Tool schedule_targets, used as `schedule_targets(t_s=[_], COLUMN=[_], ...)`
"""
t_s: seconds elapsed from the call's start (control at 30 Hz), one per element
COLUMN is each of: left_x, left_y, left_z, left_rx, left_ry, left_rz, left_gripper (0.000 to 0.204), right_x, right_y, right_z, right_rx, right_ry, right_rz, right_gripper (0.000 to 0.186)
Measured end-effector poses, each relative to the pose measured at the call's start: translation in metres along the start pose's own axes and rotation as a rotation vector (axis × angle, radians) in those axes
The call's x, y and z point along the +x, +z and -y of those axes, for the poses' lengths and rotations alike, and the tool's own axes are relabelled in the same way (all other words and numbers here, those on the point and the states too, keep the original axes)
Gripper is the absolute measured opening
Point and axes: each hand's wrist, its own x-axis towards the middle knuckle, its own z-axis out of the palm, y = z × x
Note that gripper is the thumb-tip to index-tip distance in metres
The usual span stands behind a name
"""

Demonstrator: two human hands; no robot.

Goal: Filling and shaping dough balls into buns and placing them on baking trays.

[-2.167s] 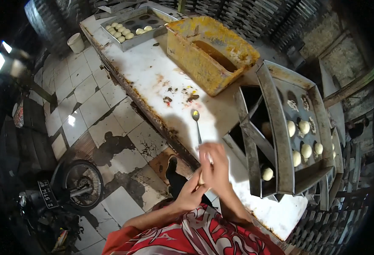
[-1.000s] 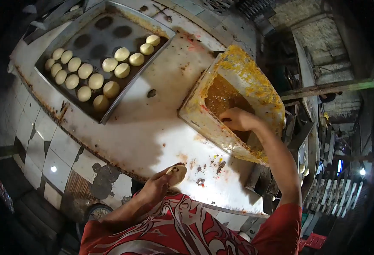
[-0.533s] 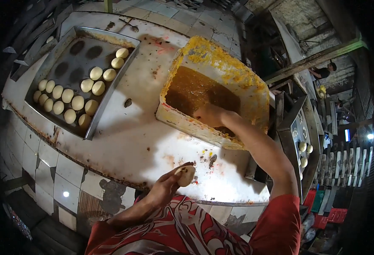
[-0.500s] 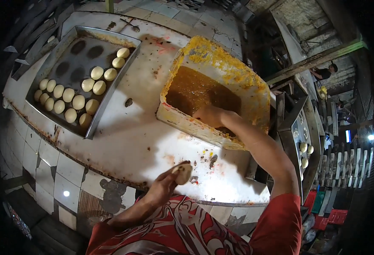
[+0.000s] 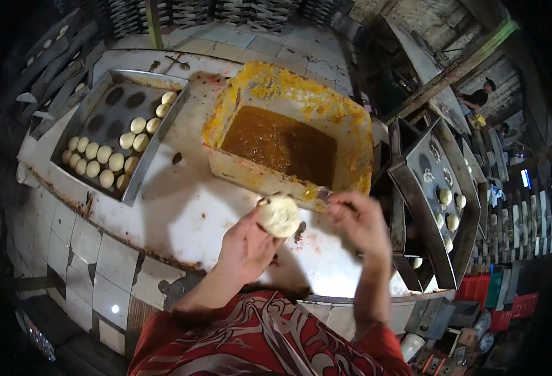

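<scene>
My left hand [image 5: 238,254] is closed around a pale round bun [image 5: 279,215], its broad face turned up, at the near side of the tub. In my right hand [image 5: 363,229], pinched between the fingers, is a small spatula [image 5: 321,195] with some yellow paste at its tip; motion blurs its exact shape. The spatula is just in front of the tub's near wall, apart from the bun. The big plastic tub [image 5: 257,177] holds orange-brown filling [image 5: 282,143], and its inner walls are smeared yellow.
A metal tray [image 5: 135,182] with several round pale buns [image 5: 104,154] lies at the left. More tilted trays [image 5: 423,207] with buns are stacked at the right. The white tabletop [image 5: 182,229] is stained. Another person [image 5: 478,97] is far off at the right.
My right hand has come out of the tub toward me, bringing the spatula with paste. My left hand has raised the bun forward and turned its broad face up. The view has shifted slightly.
</scene>
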Motion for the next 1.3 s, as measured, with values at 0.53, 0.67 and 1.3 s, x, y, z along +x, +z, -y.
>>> schedule_targets(t_s=[0.53,0.67,1.3], left_x=[-0.085,-0.119,-0.191], left_y=[-0.052,-0.07,-0.027], left_z=[0.13,0.17,0.335], left_rx=[0.273,0.133,0.771], left_ry=[0.247,0.11,-0.003], left_rz=[-0.021,0.053,0.048], left_gripper=[0.062,0.061,0.035], right_x=[-0.132,-0.147,-0.373], right_y=[0.009,0.02,-0.083], right_z=[-0.195,-0.146,-0.101], right_rx=[-0.644,0.245,-0.34], right_ry=[-0.354,0.0,-0.268], right_rz=[-0.34,0.29,0.149], right_gripper=[0.014,0.02,0.029])
